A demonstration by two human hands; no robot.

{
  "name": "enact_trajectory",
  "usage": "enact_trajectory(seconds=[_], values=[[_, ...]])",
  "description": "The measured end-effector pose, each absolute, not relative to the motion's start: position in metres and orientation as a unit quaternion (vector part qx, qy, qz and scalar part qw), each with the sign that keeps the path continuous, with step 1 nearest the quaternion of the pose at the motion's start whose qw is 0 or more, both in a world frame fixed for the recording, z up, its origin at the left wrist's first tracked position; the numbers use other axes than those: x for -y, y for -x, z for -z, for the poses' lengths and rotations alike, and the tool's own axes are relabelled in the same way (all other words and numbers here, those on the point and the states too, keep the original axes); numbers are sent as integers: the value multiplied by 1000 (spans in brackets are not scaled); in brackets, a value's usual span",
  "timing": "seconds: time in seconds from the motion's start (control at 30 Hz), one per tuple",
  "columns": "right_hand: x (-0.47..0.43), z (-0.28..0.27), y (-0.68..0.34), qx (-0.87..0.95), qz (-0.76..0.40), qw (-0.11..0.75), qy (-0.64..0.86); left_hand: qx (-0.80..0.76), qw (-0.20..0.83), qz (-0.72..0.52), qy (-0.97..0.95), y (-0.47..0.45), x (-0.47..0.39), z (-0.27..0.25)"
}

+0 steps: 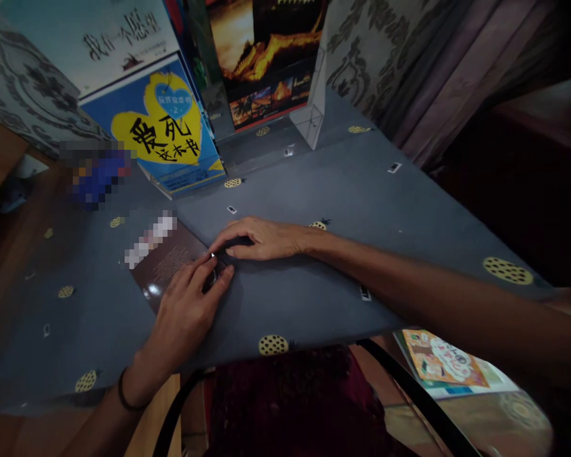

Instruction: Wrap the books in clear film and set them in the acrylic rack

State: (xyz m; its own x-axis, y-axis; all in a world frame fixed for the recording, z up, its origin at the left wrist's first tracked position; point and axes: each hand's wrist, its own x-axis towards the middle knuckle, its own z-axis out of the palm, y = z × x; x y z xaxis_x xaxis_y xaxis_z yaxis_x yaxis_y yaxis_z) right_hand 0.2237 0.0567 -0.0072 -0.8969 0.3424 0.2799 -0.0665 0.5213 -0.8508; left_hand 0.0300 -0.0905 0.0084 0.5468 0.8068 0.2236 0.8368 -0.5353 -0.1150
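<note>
A thin dark brown book (pixel 164 261) with small lines of print lies flat and slanted on the grey tablecloth (pixel 285 298). My left hand (pixel 190 295) rests on its lower right part, fingers stretched out, a dark band around the wrist. My right hand (pixel 261 240) reaches in from the right, palm down. Its index fingertip meets the book's right edge beside my left fingertips, and the thumb stands apart from it. My left hand covers part of the book.
Behind the book stands a blue and yellow book (pixel 166 127). Right of it, a dark picture book (pixel 271 70) leans in a clear stand (pixel 314 114). A blurred blue object (pixel 98 181) sits at the left. Below the table's front edge lies an orange book (pixel 442 358).
</note>
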Motion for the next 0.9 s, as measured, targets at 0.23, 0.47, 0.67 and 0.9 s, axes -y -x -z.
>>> enact_trajectory(seconds=[0.23, 0.47, 0.67, 0.9], values=[[-57, 6, -224, 831, -506, 221, 68, 458, 121, 60, 878, -29, 95, -8], [-55, 8, -223, 838, -492, 226, 71, 473, 121, 75, 869, -32, 99, -4], [-50, 8, -220, 848, -471, 227, 83, 460, 99, 66, 880, -22, 101, -2], [-38, 11, -216, 890, -384, 235, 73, 421, 9, 71, 904, 11, 112, -15]])
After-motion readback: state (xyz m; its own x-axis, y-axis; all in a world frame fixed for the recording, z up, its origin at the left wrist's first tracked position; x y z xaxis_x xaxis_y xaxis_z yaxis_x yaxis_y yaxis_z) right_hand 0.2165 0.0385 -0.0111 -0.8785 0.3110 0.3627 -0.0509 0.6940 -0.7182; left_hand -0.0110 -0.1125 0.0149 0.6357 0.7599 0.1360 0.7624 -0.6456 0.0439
